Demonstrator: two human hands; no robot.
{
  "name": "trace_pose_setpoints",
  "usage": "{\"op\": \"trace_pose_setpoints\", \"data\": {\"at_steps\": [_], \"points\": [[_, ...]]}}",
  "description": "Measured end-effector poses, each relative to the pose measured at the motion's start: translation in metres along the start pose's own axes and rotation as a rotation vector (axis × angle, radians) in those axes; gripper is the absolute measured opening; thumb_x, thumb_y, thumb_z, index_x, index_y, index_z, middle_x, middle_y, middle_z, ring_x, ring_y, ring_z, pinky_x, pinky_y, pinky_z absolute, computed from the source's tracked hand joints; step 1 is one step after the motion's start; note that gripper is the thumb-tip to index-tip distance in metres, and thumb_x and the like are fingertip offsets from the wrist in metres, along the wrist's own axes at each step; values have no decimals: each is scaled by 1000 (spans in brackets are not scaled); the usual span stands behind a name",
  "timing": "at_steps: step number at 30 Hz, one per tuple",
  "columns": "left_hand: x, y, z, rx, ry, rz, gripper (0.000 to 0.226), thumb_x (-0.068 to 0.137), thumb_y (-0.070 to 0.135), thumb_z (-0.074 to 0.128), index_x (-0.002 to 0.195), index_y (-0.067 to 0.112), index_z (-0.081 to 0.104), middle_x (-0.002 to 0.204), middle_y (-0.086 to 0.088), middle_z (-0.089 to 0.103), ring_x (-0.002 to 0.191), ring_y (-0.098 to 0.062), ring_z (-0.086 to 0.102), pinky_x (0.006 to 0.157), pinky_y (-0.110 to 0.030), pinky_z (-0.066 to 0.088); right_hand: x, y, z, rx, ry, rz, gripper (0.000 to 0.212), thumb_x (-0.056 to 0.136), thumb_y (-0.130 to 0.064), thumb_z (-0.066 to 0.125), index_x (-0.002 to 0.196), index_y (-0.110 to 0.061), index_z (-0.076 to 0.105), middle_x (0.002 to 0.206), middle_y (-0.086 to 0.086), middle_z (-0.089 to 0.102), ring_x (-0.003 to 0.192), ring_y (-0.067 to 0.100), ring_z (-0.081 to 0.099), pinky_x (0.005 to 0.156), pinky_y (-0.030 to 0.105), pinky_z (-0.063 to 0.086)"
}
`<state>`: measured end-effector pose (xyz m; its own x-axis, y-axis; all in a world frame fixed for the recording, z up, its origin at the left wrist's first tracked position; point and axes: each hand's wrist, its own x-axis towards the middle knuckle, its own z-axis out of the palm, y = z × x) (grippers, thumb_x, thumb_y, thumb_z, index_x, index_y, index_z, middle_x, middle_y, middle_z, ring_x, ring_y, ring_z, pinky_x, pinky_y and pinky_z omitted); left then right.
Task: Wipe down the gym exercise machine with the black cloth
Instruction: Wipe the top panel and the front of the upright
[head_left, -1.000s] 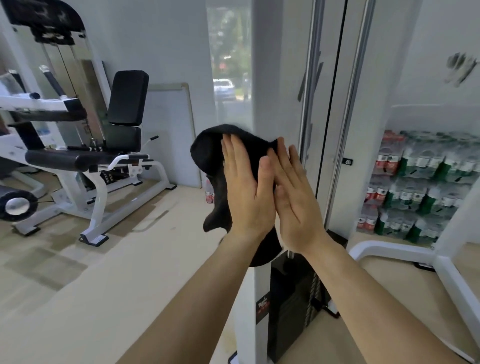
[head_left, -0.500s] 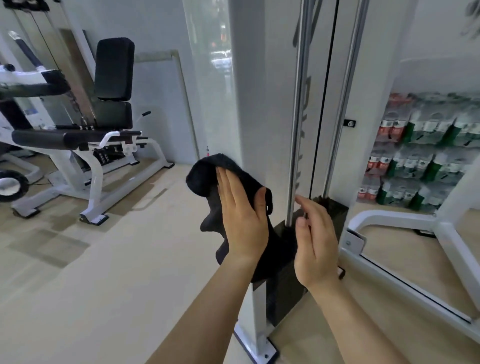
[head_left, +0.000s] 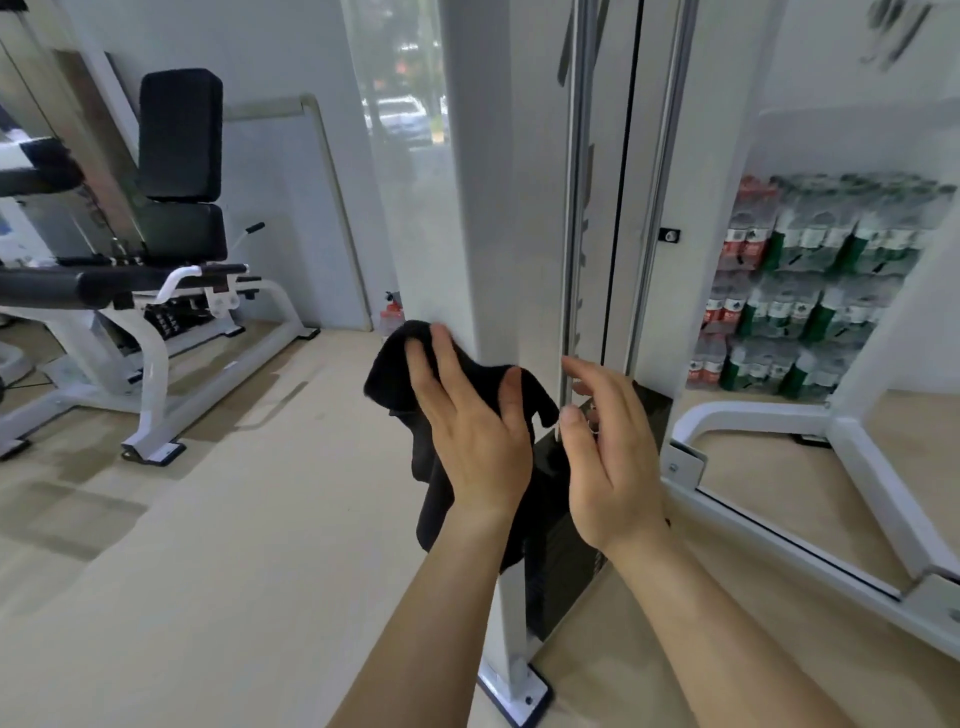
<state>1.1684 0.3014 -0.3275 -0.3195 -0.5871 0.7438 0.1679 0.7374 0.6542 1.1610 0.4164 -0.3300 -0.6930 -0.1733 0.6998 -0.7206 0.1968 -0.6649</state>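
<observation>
While a white-framed seated exercise machine with black padded seat and backrest (head_left: 176, 171) is standing well apart at the left on the pale beige floor (head_left: 208, 545), stacked shrink-wrapped packs of green- and red-labelled water bottles (head_left: 810, 286) are sitting against the wall at the right, behind a curved white tubular base frame (head_left: 753, 415). The tall white square steel upright of the gym exercise machine (head_left: 483, 208) is rising through the centre, with two chrome guide rods (head_left: 574, 208) just beside it and a dark weight stack (head_left: 561, 545) partly hidden below. The crumpled black cloth (head_left: 400, 364) is lying against the lower part of the upright, its loose end hanging down. The left hand (head_left: 472, 441) is pressing the cloth flat onto the upright, fingers spread, palm on the fabric. The right hand (head_left: 608, 462) is hovering just beside the near guide rod, fingers loosely curled and grasping nothing.
</observation>
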Motion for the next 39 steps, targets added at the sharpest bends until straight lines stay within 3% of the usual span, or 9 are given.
{"op": "trace_pose_setpoints", "data": {"at_steps": [2, 6, 10, 14, 19, 24, 26, 30, 39], "points": [[1, 0, 4, -17, 0, -20, 75, 98, 32, 53, 156, 4, 15, 164, -18, 11, 151, -24, 14, 119, -16, 14, -10, 15, 0, 0, -1, 80, 46, 100, -39, 36, 139, -20, 51, 131, -12, 53, 121, 11, 53, 100, 39, 48], [-9, -17, 12, -59, -10, -10, 77, 101, 38, 47, 157, 1, 10, 165, -17, 14, 154, -22, 12, 124, -35, 19, -49, 56, 1, -23, -30, 214, 43, 99, -40, 36, 138, -28, 50, 124, -35, 45, 120, 2, 51, 100, 30, 46], [-59, -55, 19, -13, -46, -94, 78, 100, 43, 46, 158, 6, 7, 165, -10, 14, 153, -22, 14, 119, -49, 29, -103, 92, 12, -48, -81, 381, 46, 99, -42, 34, 139, -28, 51, 126, -27, 48, 121, 2, 51, 102, 32, 46], [-97, -79, 21, -10, -83, -192, 83, 95, 41, 46, 158, 5, 5, 163, 2, 9, 153, -9, 7, 121, -44, 23, -137, 110, 21, -92, -209, 459, 51, 96, -51, 27, 138, -32, 51, 131, -22, 47, 121, -5, 46, 102, 24, 43], [-77, -65, 23, -45, -34, -109, 81, 99, 37, 51, 157, 2, 8, 165, -14, 12, 153, -23, 14, 123, -36, 22, -155, 132, 33, -126, -232, 492, 47, 97, -45, 31, 131, -27, 58, 127, -17, 53, 118, -1, 50, 100, 26, 44], [-102, -102, 34, -29, 18, 24, 79, 100, 41, 48, 153, -6, 12, 160, -26, 21, 150, -36, 23, 116, -52, 34, -207, 160, 60, -99, -241, 580, 32, 99, -38, 36, 122, -30, 57, 115, -31, 48, 110, 4, 55, 93, 29, 47], [-133, -126, 37, -5, -15, 0, 80, 100, 44, 46, 152, -6, 11, 159, -26, 20, 149, -37, 23, 114, -55, 35, -231, 172, 67, -113, -285, 619, 26, 103, -31, 40, 121, -29, 58, 113, -33, 46, 108, 3, 55, 92, 29, 47], [-197, -172, 41, 17, -90, -137, 79, 101, 52, 43, 153, 2, 10, 160, -22, 17, 150, -19, 14, 117, -53, 32, -272, 198, 74, -162, -315, 682, 23, 102, -25, 44, 118, -26, 61, 112, -20, 51, 107, 9, 57, 91, 32, 48], [-268, -230, 53, 10, -114, -195, 80, 101, 49, 43, 152, -4, 11, 158, -30, 20, 149, -35, 22, 112, -56, 37, -336, 250, 79, -271, -313, 883, 27, 102, -25, 43, 119, -21, 63, 114, -9, 53, 112, 16, 55, 99, 37, 45]]}}
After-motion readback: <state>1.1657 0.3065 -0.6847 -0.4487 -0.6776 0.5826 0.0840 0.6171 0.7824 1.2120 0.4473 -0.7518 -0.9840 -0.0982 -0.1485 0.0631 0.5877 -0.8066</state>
